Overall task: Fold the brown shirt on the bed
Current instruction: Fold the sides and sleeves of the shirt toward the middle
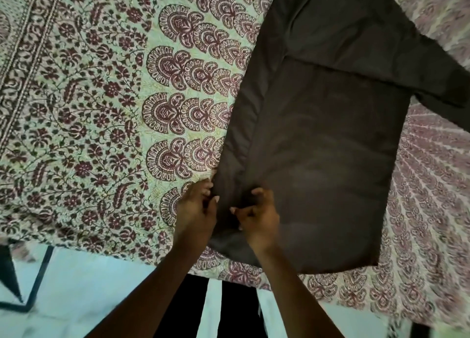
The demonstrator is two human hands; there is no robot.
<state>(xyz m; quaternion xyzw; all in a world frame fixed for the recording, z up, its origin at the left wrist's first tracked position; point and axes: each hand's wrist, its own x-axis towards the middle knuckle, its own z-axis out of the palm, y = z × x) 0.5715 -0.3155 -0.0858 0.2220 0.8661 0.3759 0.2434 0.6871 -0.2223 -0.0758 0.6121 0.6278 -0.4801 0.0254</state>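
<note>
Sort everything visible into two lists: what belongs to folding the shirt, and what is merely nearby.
Belongs: brown shirt; left hand and right hand, both gripping its near corner; patterned bedspread beneath it.
Merely nearby: black metal frame; pale floor.

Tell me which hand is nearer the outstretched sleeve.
Right. The right hand pinches the shirt near its hem, well short of the sleeve; the left hand grips the shirt's left edge, farther away.
</note>
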